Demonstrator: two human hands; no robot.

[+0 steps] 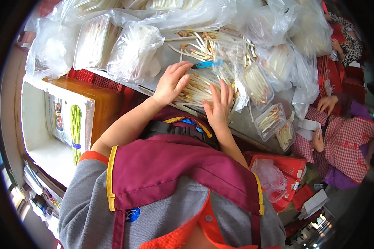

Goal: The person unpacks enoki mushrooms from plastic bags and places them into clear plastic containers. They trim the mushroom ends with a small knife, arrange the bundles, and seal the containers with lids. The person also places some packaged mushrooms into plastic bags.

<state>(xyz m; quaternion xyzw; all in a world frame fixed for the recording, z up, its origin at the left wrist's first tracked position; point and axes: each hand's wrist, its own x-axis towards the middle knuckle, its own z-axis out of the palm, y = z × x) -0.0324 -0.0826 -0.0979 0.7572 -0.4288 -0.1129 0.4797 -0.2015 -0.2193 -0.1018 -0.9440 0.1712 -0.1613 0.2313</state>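
A bundle of pale shoots with reddish-brown tips (194,90) lies before me, apparently in a clear plastic tray. My left hand (172,83) rests at its left end, fingers stretched out and thumb apart. Fingers spread, my right hand (219,107) touches the shoots' right side. Just beyond my left fingertips lies a knife with a blue handle (204,64), partly under a clear plastic container (233,51). Loose shoots (199,46) are strewn behind it. White paper or film (241,96) sticks out beside my right hand.
Filled clear trays (258,84) stand at right, with another tray (269,121) nearer the metal table's edge. Bagged trays (135,51) line the back and left. A foam box (37,124) holds green stalks (76,130). A person in a checked apron (346,146) is at right, near a red crate (280,158).
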